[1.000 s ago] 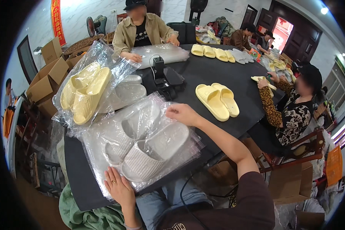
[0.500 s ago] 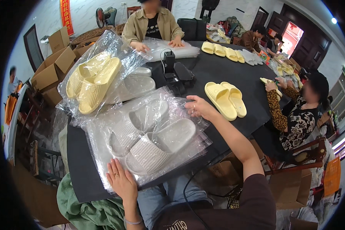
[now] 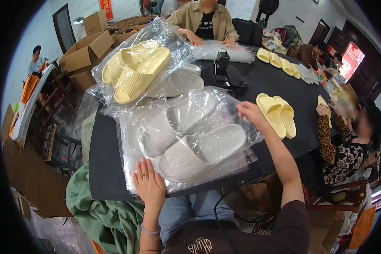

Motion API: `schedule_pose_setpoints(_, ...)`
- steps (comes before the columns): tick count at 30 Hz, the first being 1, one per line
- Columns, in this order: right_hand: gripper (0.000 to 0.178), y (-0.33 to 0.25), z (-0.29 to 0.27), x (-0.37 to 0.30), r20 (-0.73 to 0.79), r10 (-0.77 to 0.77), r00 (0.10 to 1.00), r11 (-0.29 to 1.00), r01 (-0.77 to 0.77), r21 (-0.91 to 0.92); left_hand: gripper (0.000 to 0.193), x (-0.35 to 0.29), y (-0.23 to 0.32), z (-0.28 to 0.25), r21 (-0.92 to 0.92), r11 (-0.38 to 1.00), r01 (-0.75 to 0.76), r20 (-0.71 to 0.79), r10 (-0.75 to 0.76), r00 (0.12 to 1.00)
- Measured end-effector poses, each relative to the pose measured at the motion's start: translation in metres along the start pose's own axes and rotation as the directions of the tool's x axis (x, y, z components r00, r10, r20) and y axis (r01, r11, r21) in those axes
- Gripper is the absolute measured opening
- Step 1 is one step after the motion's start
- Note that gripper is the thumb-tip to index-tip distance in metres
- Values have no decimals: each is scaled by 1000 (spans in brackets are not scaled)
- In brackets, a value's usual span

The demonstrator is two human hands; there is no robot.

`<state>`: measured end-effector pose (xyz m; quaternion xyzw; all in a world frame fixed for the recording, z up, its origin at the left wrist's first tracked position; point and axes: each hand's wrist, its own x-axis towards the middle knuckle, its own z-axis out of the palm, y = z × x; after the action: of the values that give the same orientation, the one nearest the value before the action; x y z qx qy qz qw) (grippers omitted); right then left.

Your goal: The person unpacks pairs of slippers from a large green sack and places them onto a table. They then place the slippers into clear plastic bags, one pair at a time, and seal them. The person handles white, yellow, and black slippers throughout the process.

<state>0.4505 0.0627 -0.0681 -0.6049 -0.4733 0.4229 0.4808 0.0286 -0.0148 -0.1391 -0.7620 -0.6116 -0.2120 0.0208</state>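
Observation:
A pair of grey slide sandals (image 3: 194,152) lies inside a clear plastic bag (image 3: 133,139) at the table's near edge, on top of more flat clear bags. My left hand (image 3: 150,183) rests flat on the bag's near left corner, fingers stretched out. At the bag's right side, my right hand (image 3: 250,115) pinches the edge of the film, lifting it a little. Beyond, to the left, a bagged pair of yellow slides (image 3: 142,76) sits partly on another grey pair (image 3: 180,84). An unbagged yellow pair (image 3: 276,116) stands just right of my right hand.
A black device with a cable (image 3: 228,76) stands mid-table. Across from me, a person's hands (image 3: 194,39) touch a stack of clear bags (image 3: 224,51). Yellow slides (image 3: 279,62) line the far right edge. At right, a co-worker (image 3: 347,139) handles a yellow slide. Cardboard boxes (image 3: 86,53) stand at left.
My right hand's fingers have closed on the bag's edge and raised it slightly. My left hand stays flat on the bag. The whole view has shifted, so things appear further right.

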Motion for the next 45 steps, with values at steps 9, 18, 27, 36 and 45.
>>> schedule_pose_setpoints(9, 23, -13, 25, -19, 159, -175, 972, 591, 232, -772, 51, 0, 0, -4, -26, 1000, 16, 3, -15, 1000)
schedule_pose_setpoints(18, 37, -26, 71, -20, 685, -15, 728, 910, -274, 312, 54, 0, -3, -4, -69, 997, 28, -17, -29, 999)
schedule_pose_setpoints(27, 75, -70, 137, -5, 786, -228, 575, 351, 801, -485, 57, -4, -7, -3, -73, 996, 52, -20, -53, 998)
schedule_pose_setpoints(36, 56, -15, 179, 23, 824, -447, 347, 379, 908, -177, 57, -3, -5, -2, -214, 972, 91, -69, -108, 992)
schedule_pose_setpoints(45, 26, -32, 137, 11, 661, -250, 708, 772, 558, -306, 11, -13, -6, -30, -510, 856, 86, -227, -230, 946)
